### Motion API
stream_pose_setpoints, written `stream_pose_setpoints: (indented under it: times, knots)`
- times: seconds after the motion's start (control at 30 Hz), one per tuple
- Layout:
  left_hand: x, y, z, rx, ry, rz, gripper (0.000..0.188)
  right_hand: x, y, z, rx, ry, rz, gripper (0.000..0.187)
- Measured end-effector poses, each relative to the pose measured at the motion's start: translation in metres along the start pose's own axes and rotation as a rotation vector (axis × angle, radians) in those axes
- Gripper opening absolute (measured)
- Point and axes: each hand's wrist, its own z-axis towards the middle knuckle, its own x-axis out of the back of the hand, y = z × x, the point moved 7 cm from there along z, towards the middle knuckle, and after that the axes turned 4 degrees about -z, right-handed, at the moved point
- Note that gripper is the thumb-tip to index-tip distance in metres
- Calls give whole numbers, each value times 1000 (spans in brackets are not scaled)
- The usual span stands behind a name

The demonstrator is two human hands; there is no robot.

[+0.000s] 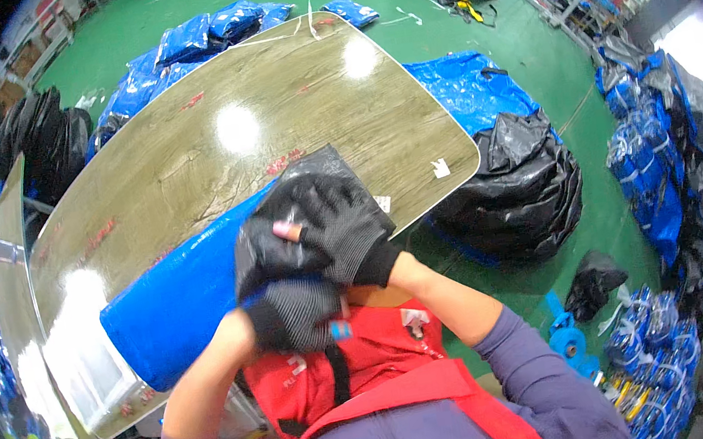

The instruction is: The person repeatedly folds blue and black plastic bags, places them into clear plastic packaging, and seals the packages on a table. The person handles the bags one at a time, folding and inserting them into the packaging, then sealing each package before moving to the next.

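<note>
A folded sheet with a glossy black side (275, 253) and a blue side (176, 311) lies at the near edge of a wood-patterned table (180, 154). My right hand (340, 230), in a dark grey knit glove, rests on the black part with its fingers spread. Its thumb tip is bare. Closer to my body, my left hand (297, 312), gloved alike, is curled at the near edge of the black part and seems to grip it. A blue covering shows at one of its fingertips. What lies under its palm is hidden.
Blue plastic-wrapped bundles (183, 41) lie beyond the table's far edge. To the right, a large black bundle (513, 188) sits on the green floor (581, 129). More blue and black bundles (643, 151) line the right side. A blue tape dispenser (568, 337) is at lower right.
</note>
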Motion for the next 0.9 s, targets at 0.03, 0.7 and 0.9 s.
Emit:
stream_pose_setpoints:
  times: [0.03, 0.7, 0.9]
  knots:
    - [14, 4, -18, 30, 31, 33, 55, -7, -3, -2, 26, -114, -137, 69]
    - [-45, -136, -328, 1330, 995, 221, 90, -103, -64, 52, -134, -244, -186, 76]
    - [-113, -113, -341, 831, 1527, -1540, 74, -137, -94, 54, -45, -303, -129, 63]
